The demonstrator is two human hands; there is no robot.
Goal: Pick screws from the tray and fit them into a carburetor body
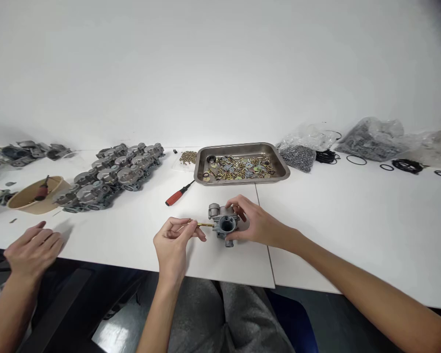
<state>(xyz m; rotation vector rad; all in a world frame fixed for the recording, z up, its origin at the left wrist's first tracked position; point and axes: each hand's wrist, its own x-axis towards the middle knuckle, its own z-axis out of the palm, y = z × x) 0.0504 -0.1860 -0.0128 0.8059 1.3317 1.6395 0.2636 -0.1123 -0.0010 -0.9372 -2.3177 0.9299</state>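
A grey metal carburetor (pixel 227 224) stands on the white table in front of me, its round bore facing my way. My right hand (pixel 246 218) grips it from the right, fingers over the top and thumb low at the front. Between the thumb and fingertips of my left hand (pixel 176 234) is a thin brass-coloured screw (pixel 205 224). The screw points right, its tip at the carburetor's left side; whether it has entered a hole I cannot tell. Behind the carburetor, a red-handled screwdriver (pixel 179 193) lies on the table.
A metal tray (pixel 242 182) of mixed small parts sits at the back, beside a heap of brass bits (pixel 188 157). Several carburetors (pixel 95 193) stand left, near a tan bowl (pixel 22 203). Bagged parts (pixel 297 156) and black rings (pixel 407 165) lie right. A co-worker's hand (pixel 35 249) rests at left.
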